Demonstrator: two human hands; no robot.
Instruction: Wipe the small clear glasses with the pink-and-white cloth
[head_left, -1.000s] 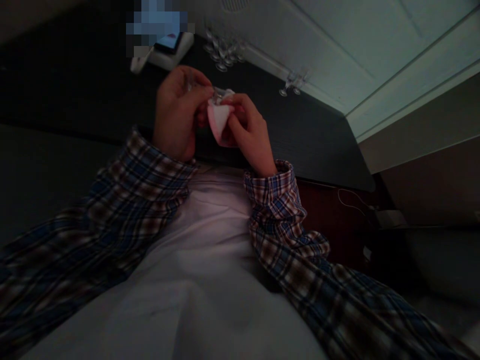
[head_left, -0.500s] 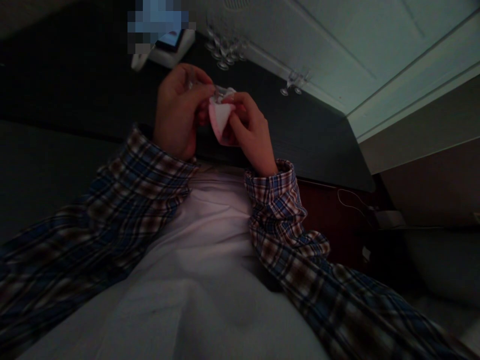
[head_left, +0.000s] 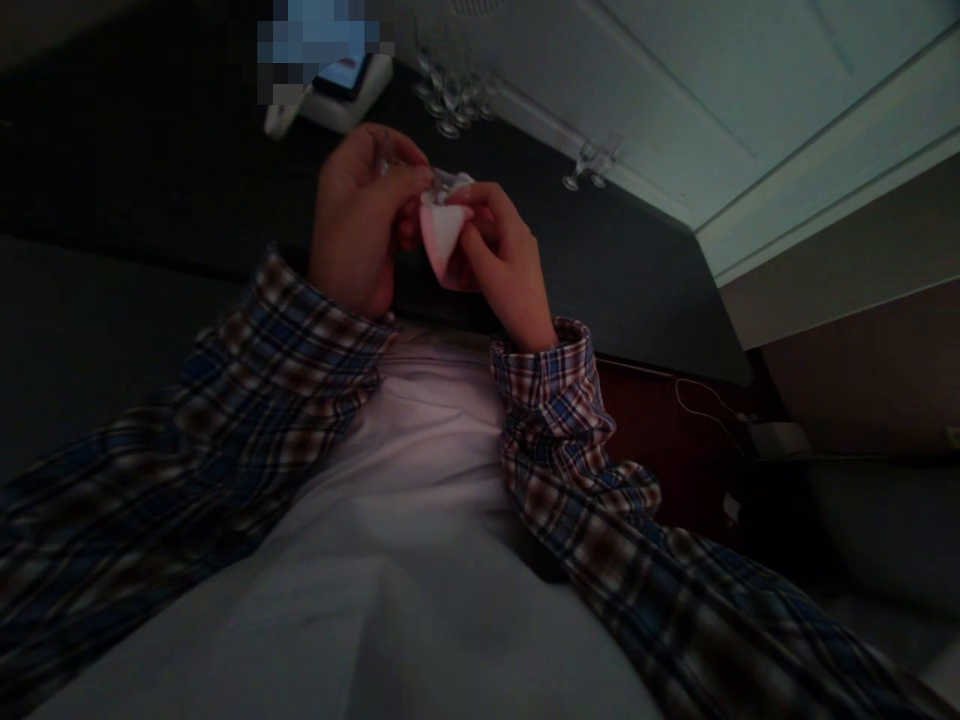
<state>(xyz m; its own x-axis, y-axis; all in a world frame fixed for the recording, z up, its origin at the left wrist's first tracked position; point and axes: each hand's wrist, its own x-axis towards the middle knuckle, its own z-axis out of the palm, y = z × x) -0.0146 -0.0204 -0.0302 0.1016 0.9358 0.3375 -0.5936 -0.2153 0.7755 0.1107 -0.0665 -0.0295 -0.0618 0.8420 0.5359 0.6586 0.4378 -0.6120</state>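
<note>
My left hand [head_left: 356,225] is closed around a small clear stemmed glass [head_left: 442,183], which lies sideways between my hands. Much of the glass is covered by my fingers. In my right hand [head_left: 508,262] is a pink and white cloth [head_left: 444,236], pinched between thumb and fingers. The cloth touches the right end of the glass and hangs down below it in a fold. Both hands are above the near edge of the dark table.
Several stemmed glasses [head_left: 454,95] stand at the back of the dark table [head_left: 637,270], against the pale wall. A smaller group of glasses [head_left: 591,163] is farther right. A white device with a screen [head_left: 337,105] sits back left. A white cable [head_left: 701,385] hangs beyond the front edge.
Hardly anything differs. The view has shifted very slightly, and both hands keep the same hold on the glass and the cloth.
</note>
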